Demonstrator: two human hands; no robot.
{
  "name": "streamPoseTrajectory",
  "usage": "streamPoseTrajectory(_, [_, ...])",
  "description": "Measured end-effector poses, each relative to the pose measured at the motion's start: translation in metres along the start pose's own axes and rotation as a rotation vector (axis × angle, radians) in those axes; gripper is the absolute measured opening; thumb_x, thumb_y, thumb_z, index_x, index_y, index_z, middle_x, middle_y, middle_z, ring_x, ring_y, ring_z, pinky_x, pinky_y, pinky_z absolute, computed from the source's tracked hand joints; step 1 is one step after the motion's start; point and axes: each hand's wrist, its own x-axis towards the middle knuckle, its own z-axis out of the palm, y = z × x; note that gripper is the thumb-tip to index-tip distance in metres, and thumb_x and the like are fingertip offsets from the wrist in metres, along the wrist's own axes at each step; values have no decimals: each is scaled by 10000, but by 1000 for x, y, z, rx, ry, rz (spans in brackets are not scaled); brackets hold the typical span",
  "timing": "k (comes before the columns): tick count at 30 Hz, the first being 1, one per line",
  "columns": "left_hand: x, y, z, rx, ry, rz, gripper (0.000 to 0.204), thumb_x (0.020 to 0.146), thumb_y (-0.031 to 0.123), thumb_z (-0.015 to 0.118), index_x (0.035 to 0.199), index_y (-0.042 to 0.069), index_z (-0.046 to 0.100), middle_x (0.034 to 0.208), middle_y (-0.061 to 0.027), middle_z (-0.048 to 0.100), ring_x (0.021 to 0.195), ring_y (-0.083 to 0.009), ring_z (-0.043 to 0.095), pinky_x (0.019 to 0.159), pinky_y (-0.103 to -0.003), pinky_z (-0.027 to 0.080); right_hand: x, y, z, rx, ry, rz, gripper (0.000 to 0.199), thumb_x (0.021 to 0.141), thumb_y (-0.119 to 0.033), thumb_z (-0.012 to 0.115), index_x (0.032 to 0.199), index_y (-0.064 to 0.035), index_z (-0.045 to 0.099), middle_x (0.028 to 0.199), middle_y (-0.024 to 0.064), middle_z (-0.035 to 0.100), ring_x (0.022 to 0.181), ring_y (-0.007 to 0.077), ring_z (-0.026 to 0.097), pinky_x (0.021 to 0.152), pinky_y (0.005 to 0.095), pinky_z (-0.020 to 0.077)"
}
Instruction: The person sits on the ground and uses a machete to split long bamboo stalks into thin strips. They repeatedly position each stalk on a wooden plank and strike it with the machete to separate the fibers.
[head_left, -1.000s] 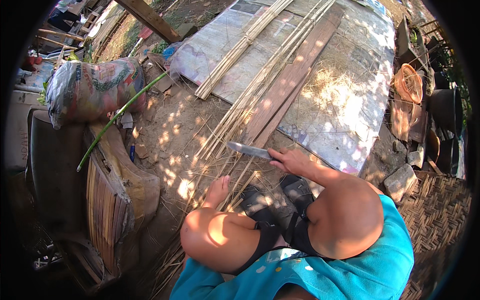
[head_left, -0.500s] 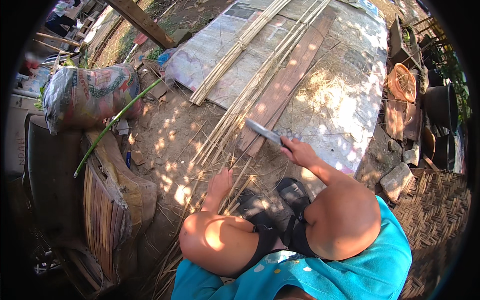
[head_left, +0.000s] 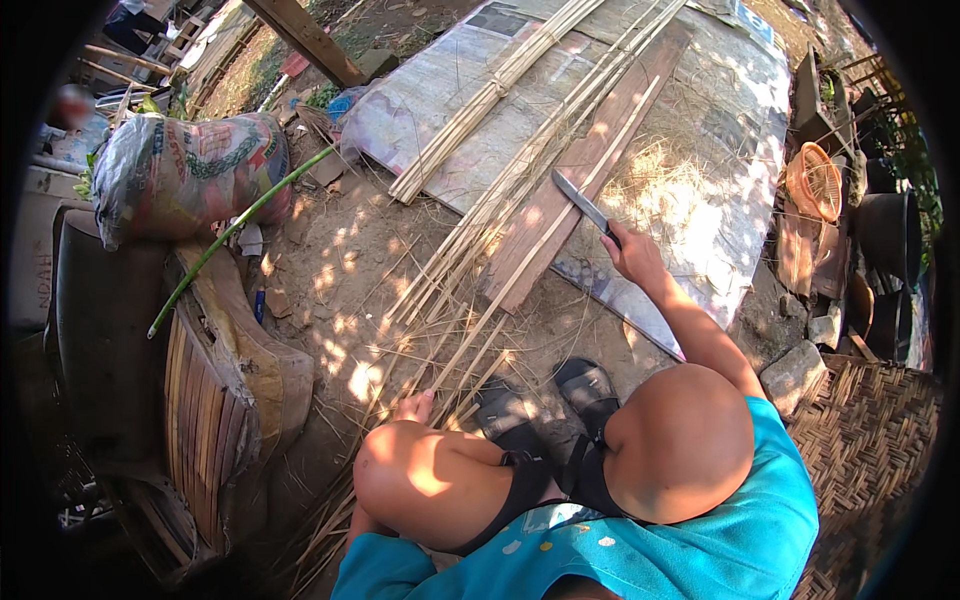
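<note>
My right hand (head_left: 635, 255) is closed round the dark handle of a knife (head_left: 583, 202). Its blade crosses a long pale bamboo strip (head_left: 540, 245) lying along a reddish-brown wooden board (head_left: 530, 220). Beside my left knee, my left hand (head_left: 413, 405) is closed at the near end of that strip, its fingers partly hidden by the knee. Left of the board lies a loose row of thin bamboo strips (head_left: 480, 225). Farther left, a tied bundle of bamboo strips (head_left: 450, 130) rests on the printed sheet (head_left: 400, 120).
Fine shavings (head_left: 660, 180) lie on the sheet right of the board. A stuffed sack (head_left: 190, 175), a green stalk (head_left: 235, 225) and a worn seat with wooden slats (head_left: 205, 430) stand at the left. At the right are an orange basket (head_left: 815, 182), stones (head_left: 795, 375) and a woven mat (head_left: 870, 450).
My left hand has drawn back toward my knee with the strip. My right hand and the knife have moved right and farther away. The strip now shows a pale face along the board.
</note>
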Motion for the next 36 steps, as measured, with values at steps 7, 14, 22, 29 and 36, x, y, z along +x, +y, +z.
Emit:
streamPoseTrajectory(7, [23, 82, 5, -55, 26, 28, 505, 1062, 456, 529, 872, 15, 684, 667, -146, 586, 638, -207, 526, 631, -404, 448, -28, -29, 11, -92, -271, -199, 345, 1035, -368, 571, 1250, -98, 589, 860, 255, 693, 807, 467, 685, 700, 549, 551])
streamPoseTrajectory(14, [11, 48, 19, 203, 61, 66, 404, 1046, 420, 535, 976, 28, 603, 748, -250, 649, 716, -457, 639, 671, -554, 484, -11, 9, 12, 23, 8, -57, 373, 1044, -389, 552, 1215, -61, 599, 762, 253, 677, 755, 473, 684, 660, 560, 541])
streamPoseTrajectory(22, [43, 121, 11, 425, 87, 102, 397, 1096, 397, 381, 1037, 40, 546, 765, -312, 651, 791, -558, 634, 727, -657, 472, -26, -12, 18, -53, -46, -8, 360, 1053, -405, 540, 1250, -107, 584, 805, 238, 673, 716, 475, 682, 651, 555, 556])
streamPoseTrajectory(29, [75, 120, 14, 73, -23, 165, 489, 1101, 376, 388, 939, -21, 624, 917, -325, 658, 931, -538, 622, 800, -569, 485, -7, -19, -15, 23, -108, 62, 360, 1049, -359, 541, 1234, -58, 609, 876, 275, 700, 826, 491, 685, 747, 553, 545])
streamPoseTrajectory(36, [58, 134, 13, 120, -12, 148, 503, 1101, 372, 396, 928, -42, 623, 919, -336, 640, 926, -552, 599, 802, -584, 469, -41, -69, 5, 78, -383, 44, 436, 1047, -432, 537, 1371, -140, 555, 943, 240, 678, 854, 467, 689, 759, 543, 554])
